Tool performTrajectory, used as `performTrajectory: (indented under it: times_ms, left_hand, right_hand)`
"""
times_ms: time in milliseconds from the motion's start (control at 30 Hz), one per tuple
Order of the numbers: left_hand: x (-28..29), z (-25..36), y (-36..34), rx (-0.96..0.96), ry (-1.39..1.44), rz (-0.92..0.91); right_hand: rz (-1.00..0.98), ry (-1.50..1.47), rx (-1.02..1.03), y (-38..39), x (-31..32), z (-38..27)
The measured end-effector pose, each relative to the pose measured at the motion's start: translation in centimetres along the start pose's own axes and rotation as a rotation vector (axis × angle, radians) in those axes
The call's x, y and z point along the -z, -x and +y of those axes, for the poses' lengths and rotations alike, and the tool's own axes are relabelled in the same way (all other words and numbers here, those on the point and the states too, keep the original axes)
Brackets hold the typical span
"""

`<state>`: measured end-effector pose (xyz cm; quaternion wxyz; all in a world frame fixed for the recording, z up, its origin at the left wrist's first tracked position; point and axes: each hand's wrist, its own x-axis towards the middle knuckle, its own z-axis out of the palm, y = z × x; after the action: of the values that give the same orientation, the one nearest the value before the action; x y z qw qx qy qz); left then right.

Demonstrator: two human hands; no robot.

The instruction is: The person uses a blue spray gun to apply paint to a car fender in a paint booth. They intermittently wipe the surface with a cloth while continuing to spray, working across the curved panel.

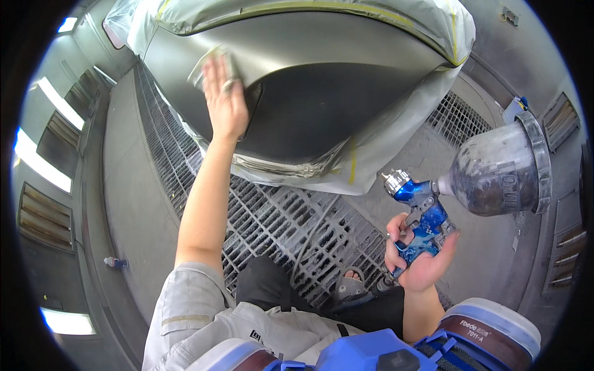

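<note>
My left hand (225,99), slightly blurred, is pressed flat over a folded pale cloth (198,73) on the upper left part of a curved vehicle panel (334,105), which is silver-grey above and dark below. My right hand (421,266) grips the blue handle of a spray gun (411,191) at the lower right. The gun has a chrome nozzle and a large, cloudy paint cup (495,170) lying sideways to the right.
Plastic sheeting (377,142) with yellow tape surrounds the panel. Floor grating (291,235) runs beneath, with a hose across it. A small bottle (115,262) lies at the left. Booth walls with lights and vents line both sides. A blue respirator (365,352) shows at the bottom.
</note>
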<state>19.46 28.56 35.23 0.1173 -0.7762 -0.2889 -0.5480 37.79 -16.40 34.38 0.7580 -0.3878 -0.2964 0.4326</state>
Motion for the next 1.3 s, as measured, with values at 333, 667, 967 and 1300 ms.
performTrajectory:
  times_ms: [333,667,967,1300]
  left_hand:
    - [-3.1,-4.9,2.3,0.670,0.653,0.370]
    - [-9.2,22.3,-6.5,-0.309,-0.169,-0.176]
    - [-6.6,18.2,-4.6,-0.689,-0.165,-0.329]
    - [5.4,6.9,-3.2,-0.576,-0.146,-0.204]
  right_hand:
    - [-0.002,-0.008,-0.040,0.2,0.5,-0.3]
    - [0.005,0.006,-0.041,-0.1,-0.3,-0.3]
    - [0.040,0.000,-0.023,0.5,0.2,-0.4]
    - [-0.018,-0.078,0.009,0.7,1.6,-0.2]
